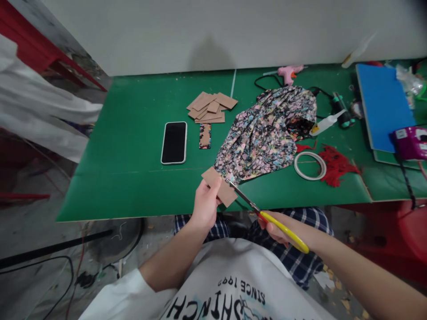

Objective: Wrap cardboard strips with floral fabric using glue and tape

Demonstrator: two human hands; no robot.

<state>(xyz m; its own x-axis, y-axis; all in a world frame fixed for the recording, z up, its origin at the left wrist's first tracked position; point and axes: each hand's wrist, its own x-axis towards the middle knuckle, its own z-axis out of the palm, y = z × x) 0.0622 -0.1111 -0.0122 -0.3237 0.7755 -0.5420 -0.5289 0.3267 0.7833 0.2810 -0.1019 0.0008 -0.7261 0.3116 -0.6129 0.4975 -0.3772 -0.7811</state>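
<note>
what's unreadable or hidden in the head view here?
Head view only:
- Right hand: fingers mostly hidden behind the yellow scissor handles.
- Scissor blades: tips lost under the floral fabric; cut line not visible.
- Cardboard piece: far edge covered by the fabric, near corner by the left hand.
- Purple device: cut off by the right frame edge.
- Items behind the blue board: too small and blurred.

The white shirt (233, 289), seen upside down, reads "SINCE 1992" above large letters partly cut off.
</note>
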